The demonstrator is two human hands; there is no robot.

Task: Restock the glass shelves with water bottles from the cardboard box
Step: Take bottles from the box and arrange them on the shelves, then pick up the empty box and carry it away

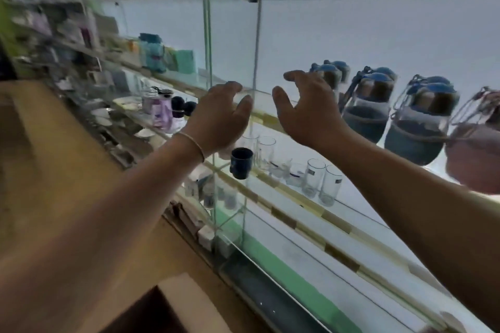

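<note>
Both my hands are raised in front of the glass shelves and hold nothing. My left hand hovers with relaxed fingers by the vertical glass divider. My right hand is spread open just left of a row of water bottles with blue caps and dark blue sleeves, standing on the upper glass shelf. A pinkish bottle ends the row at the right edge. The cardboard box sits at the bottom, its flap open.
Drinking glasses and a dark blue cup stand on the shelf below. A purple bottle and teal items fill the blurred left compartments. A brown floor lies at left.
</note>
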